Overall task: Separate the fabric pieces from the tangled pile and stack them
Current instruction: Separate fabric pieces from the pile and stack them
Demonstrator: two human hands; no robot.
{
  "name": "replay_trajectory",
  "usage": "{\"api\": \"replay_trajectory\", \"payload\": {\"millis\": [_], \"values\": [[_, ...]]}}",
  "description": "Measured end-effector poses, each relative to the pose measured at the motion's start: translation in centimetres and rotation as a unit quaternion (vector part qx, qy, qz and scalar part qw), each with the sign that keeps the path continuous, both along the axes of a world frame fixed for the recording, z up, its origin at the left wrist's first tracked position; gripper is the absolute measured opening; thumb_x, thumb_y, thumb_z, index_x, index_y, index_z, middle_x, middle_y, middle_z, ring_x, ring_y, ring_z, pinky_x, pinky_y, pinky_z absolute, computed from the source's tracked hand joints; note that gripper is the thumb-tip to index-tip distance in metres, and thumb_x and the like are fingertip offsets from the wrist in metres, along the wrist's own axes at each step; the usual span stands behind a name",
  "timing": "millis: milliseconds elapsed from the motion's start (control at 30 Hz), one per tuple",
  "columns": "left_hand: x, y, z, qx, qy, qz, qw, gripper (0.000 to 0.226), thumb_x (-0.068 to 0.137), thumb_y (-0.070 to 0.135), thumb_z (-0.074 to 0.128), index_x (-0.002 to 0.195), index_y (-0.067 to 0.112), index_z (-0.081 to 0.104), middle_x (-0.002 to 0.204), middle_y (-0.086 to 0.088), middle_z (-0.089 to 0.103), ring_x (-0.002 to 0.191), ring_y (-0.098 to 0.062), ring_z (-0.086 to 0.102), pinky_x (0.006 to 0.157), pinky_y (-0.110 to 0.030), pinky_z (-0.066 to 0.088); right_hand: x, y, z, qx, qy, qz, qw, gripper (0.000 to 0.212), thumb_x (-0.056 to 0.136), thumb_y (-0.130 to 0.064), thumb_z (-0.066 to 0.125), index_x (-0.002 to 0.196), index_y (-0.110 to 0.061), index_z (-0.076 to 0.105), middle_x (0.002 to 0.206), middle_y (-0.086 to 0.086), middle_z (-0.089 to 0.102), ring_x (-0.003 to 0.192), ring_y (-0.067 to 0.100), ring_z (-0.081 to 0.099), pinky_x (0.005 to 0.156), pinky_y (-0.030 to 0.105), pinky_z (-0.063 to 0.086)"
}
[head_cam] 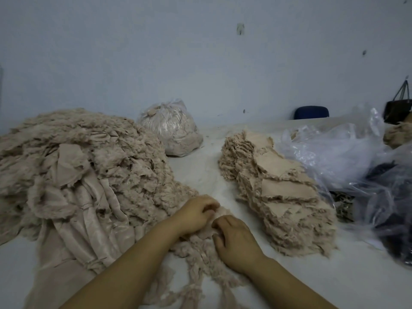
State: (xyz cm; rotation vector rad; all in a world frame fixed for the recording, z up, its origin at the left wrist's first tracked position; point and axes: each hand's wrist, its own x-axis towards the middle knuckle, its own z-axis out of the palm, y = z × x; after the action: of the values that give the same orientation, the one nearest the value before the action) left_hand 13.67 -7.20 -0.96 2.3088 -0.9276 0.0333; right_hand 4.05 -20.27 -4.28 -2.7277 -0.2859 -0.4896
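At the near edge of the white table (196,172), both hands meet over a clump of frayed beige fabric (200,244) that trails out from the tangled pile (73,170). The left hand (196,214) has its fingers curled down into the fuzzy edge of the clump, apparently pinching a layer of it, though the fingertips are buried in the fibres. The right hand (234,241) lies just beside it, knuckles up, its fingers bent round the same clump where the two hands come together. Loose strips of the fabric run from under the hands toward the bottom of the view.

The tangled pile is a large mound filling the left side of the table, with smoother crumpled sheets of beige cloth on its near face. To the right of the hands, apart from them, stands the stack of separated pieces (278,197), flat frayed-edged pieces layered in a long row that leans away toward the wall.

Behind the pile sits a tied clear plastic bag (171,128) stuffed with beige scraps. Crumpled clear plastic bags (334,152) crowd the right side, one over something dark. A blue chair back (311,112) shows beyond the table against the pale wall (200,52), and a dark handbag (398,110) hangs at the far right.
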Motion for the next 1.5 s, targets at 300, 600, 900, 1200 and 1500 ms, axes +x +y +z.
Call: {"api": "replay_trajectory", "payload": {"millis": [300,600,900,1200,1500], "values": [[2.5,1.5,-1.1,0.111,-0.009,0.089,0.99,0.04,0.103,0.021,0.032,0.134,-0.001,0.046,0.145,-0.016,0.04,0.132,-0.023,0.039,0.101,-0.022,0.025,-0.1,-0.2,-0.4,0.017,-0.014,0.004,1.0,0.025,0.098,-0.029,0.042,0.118,-0.019,0.052,0.12,0.0,0.05,0.112,0.016,0.043,0.098,0.021,0.026],[2.4,2.6,-0.4,0.157,-0.036,0.108,0.981,0.042,0.103,0.019,0.031,0.142,0.004,0.038,0.151,-0.014,0.032,0.138,-0.025,0.032,0.109,-0.028,0.024,-0.3,-0.4,-0.4,0.029,-0.002,0.007,1.0,0.026,0.099,-0.032,0.041,0.121,-0.022,0.05,0.124,-0.004,0.048,0.115,0.013,0.042,0.1,0.017,0.023],[-4.1,10.9,2.7,0.115,-0.125,-0.031,0.985,0.026,0.094,0.037,0.052,0.096,0.02,0.071,0.089,0.01,0.059,0.082,-0.002,0.05,0.075,-0.016,0.038,-3.4,1.1,1.7,0.044,-0.015,0.181,0.982,0.025,0.098,-0.024,0.047,0.109,-0.014,0.068,0.107,0.001,0.065,0.099,0.014,0.054,0.088,0.022,0.041],[-7.6,17.8,2.7,0.157,0.031,-0.053,0.986,0.008,0.087,0.018,0.065,0.087,0.022,0.072,0.094,0.011,0.063,0.089,0.002,0.054,0.085,-0.021,0.043,-5.8,3.2,1.5,-0.004,-0.016,0.202,0.979,0.035,0.099,-0.021,0.044,0.133,-0.018,0.053,0.112,0.006,0.06,0.098,0.022,0.051,0.081,0.02,0.035],[-7.6,13.2,4.8,-0.061,0.066,0.034,0.995,0.023,0.095,0.004,0.047,0.074,0.01,0.053,0.07,-0.015,0.05,0.065,-0.018,0.045,0.06,-0.027,0.033,-6.6,9.2,3.8,0.303,0.009,0.114,0.946,0.03,0.076,-0.05,0.048,0.097,-0.03,0.052,0.094,-0.018,0.051,0.08,0.003,0.048,0.071,0.022,0.039]]}}
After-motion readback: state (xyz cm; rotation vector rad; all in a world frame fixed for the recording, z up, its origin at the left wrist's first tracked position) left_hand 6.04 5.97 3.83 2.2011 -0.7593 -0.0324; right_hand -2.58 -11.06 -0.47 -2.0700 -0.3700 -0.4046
